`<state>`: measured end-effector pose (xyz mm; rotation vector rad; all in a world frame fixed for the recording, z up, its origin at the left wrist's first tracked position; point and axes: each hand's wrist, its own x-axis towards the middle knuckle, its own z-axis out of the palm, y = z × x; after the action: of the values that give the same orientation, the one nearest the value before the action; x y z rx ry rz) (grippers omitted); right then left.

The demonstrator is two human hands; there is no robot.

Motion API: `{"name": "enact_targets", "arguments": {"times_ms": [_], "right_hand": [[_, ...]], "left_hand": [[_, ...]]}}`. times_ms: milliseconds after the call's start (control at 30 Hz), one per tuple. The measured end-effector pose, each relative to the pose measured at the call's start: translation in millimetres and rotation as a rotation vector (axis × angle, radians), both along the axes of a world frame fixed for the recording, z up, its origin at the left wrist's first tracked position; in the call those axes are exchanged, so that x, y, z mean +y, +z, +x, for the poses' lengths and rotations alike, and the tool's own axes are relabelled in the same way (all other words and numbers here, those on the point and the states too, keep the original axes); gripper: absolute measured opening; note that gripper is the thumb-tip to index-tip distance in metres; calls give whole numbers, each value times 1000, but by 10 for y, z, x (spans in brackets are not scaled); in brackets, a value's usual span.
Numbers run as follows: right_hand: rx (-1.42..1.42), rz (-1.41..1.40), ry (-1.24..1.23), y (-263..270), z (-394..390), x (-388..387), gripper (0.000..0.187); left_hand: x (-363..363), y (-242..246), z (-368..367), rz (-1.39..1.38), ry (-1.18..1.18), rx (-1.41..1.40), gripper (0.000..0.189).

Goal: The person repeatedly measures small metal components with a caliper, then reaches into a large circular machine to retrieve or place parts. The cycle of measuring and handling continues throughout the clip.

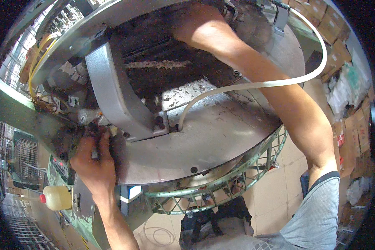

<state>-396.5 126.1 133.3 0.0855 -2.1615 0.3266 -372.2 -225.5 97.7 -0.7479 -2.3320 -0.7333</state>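
Note:
My left hand [93,164] is at the left edge of a round metal machine table [187,153]. Its thumb and fingers close around a small dark fitting [95,127], whose details are lost in shadow. Beside it, a curved grey metal bracket [107,90] is fixed to the table. My right arm reaches across the table to the far side. There my right hand [195,23] goes into the shade under a metal rim [125,14], and its fingers are hidden. A pale flexible hose [246,87] arches over the table, passing across my right forearm.
A green lattice guard [212,190] curves below the table's near edge. At left stand a yellowish plastic jug [56,197] with a red cap and a control box [61,167]. Yellow tubes [34,68] hang at upper left. Cardboard boxes [351,134] line the right side.

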Motion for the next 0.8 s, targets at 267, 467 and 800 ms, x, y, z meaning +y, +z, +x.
{"name": "enact_targets", "arguments": {"times_ms": [267, 467, 800], "right_hand": [[-973, -614, 178, 459, 1016, -72, 17], [-644, -695, 283, 211, 636, 474, 28], [-474, -1296, 940, -222, -280, 1204, 24]], "left_hand": [[214, 1153, -51, 244, 48, 344, 22], [948, 2053, -768, -444, -58, 391, 24], [1260, 2218, -854, -765, -156, 223, 23]]}}
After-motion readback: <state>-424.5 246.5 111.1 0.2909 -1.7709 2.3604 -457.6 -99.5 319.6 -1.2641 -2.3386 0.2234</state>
